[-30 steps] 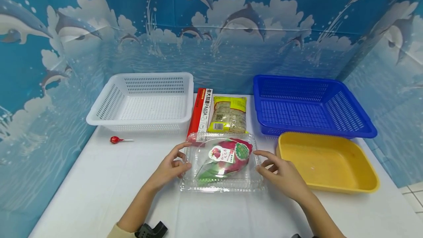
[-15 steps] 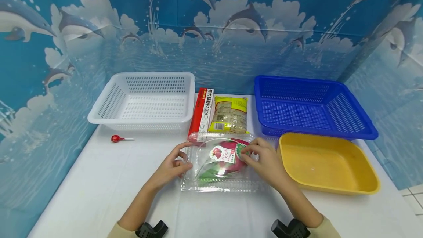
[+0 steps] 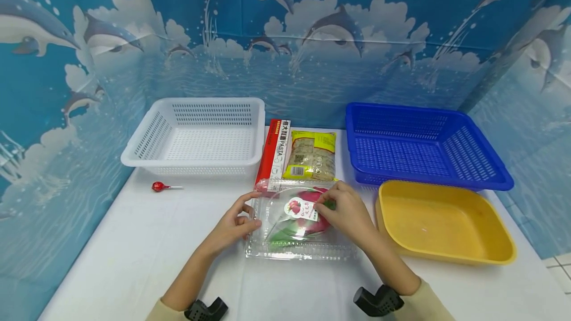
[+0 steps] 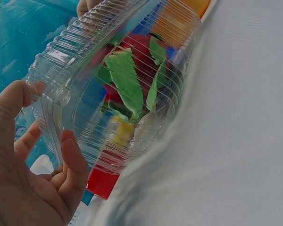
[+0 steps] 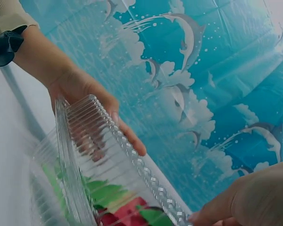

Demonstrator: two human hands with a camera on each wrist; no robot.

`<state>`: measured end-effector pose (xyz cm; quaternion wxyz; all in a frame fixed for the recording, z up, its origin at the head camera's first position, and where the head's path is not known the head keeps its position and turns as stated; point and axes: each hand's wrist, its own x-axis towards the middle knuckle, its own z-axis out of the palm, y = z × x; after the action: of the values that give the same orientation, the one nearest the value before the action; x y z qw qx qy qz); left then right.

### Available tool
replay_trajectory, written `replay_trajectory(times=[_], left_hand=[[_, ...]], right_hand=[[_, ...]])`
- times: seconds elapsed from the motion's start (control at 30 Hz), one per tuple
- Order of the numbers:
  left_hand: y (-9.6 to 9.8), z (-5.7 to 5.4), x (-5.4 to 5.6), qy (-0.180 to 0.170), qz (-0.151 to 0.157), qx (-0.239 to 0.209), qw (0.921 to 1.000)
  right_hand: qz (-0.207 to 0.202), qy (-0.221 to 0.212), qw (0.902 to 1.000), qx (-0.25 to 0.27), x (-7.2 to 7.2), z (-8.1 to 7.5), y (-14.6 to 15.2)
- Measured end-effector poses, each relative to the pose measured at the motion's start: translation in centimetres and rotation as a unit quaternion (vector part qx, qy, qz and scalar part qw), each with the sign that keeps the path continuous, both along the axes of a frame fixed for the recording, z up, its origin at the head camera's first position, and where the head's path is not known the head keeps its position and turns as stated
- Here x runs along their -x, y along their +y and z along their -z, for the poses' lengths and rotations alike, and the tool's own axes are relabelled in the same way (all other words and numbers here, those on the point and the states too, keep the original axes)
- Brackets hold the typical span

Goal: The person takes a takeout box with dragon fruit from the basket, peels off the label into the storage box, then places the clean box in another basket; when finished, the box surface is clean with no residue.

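Note:
A clear plastic clamshell box [image 3: 300, 251] lies in front of the person in the head view. Through its lid shows a red and green dragon fruit [image 4: 127, 77], with a white label [image 3: 301, 209] on the lid above it. The left hand [image 3: 235, 224] grips the box's left edge between thumb and fingers. The right hand [image 3: 349, 214] reaches over the lid from the right, its thumb and fingertips together at the label's right edge. A green round sticker [image 3: 330, 204] is mostly hidden behind those fingers. I cannot tell whether they pinch the label.
Behind the box lie a red pasta box [image 3: 269, 152] and a yellow food bag [image 3: 312, 155]. A white basket [image 3: 196, 168] stands back left, a blue basket [image 3: 428, 177] back right. A yellow tub [image 3: 446, 256] is at the right, a red lollipop [image 3: 158, 187] at the left.
The right hand has left the box's right edge, moved over the lid to the green sticker, then further left to the white label. The left hand has stayed in place.

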<state>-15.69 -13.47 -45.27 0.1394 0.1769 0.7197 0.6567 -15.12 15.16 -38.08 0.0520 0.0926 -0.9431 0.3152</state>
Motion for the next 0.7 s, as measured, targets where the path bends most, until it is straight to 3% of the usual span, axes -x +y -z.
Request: replay_trajectory(times=[0.43, 0.7], left_hand=[[0.0, -0.1, -0.1, 0.000, -0.002, 0.002, 1.0000], [0.0, 0.0, -0.1, 0.004, 0.002, -0.002, 1.0000]], right_hand=[[0.047, -0.066, 0.9965, 0.020, 0.1, -0.8, -0.8], [0.047, -0.057, 0.9960, 0.050, 0.0, -0.9, -1.5]])
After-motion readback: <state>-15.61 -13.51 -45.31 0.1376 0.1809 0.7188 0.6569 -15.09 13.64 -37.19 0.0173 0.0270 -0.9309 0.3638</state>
